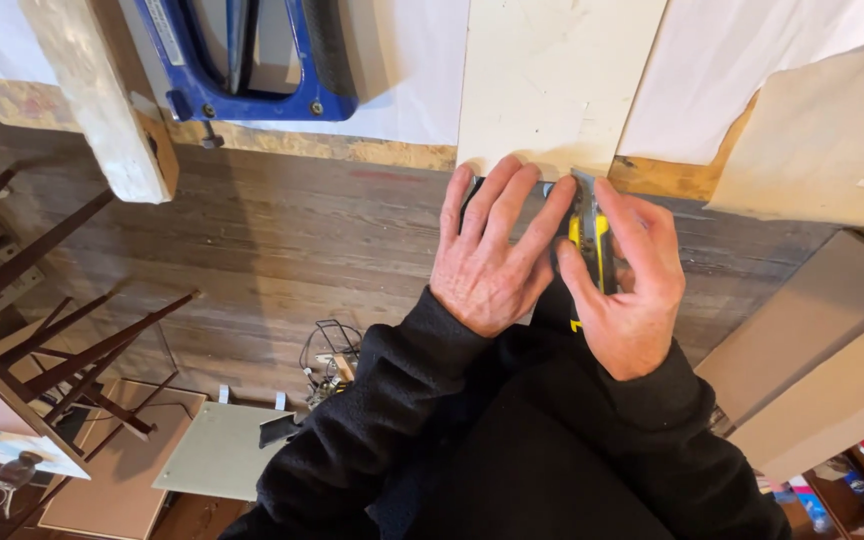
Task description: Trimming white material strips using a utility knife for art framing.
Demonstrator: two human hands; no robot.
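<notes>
Right hand (627,290) pinches yellow utility knife (592,245) at frame centre, blade against pale panel (552,80) edge. Left hand (492,255) spread flat. Knife: light, rigid; hold by handle.

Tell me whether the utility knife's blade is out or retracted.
Out: a grey blade tip projects from the yellow utility knife in the right hand, at the board's edge.
</notes>
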